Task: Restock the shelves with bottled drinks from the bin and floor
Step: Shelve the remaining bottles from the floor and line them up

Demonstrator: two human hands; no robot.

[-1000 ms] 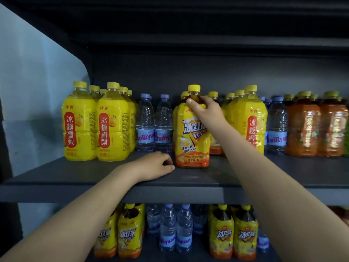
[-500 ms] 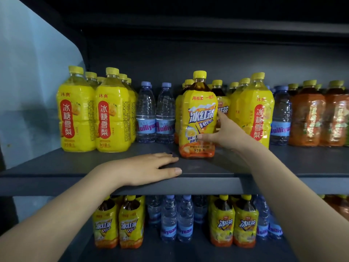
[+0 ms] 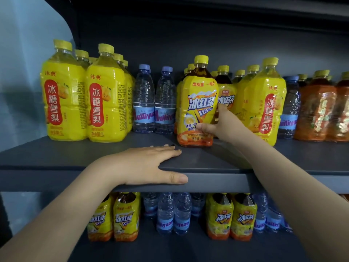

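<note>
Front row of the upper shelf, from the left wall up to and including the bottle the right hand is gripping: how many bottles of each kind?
Yellow pear drink bottles: 2
Clear water bottles: 2
Iced tea bottle, gripped by the right hand: 1
Total: 5

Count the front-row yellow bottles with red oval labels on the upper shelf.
3: left bottle and its neighbour at the shelf's left end; third bottle right of the right hand. More stand behind them.

Right hand [image 3: 221,127] dropped from iced-tea bottle [image 3: 198,99] neck to lower label.
</note>
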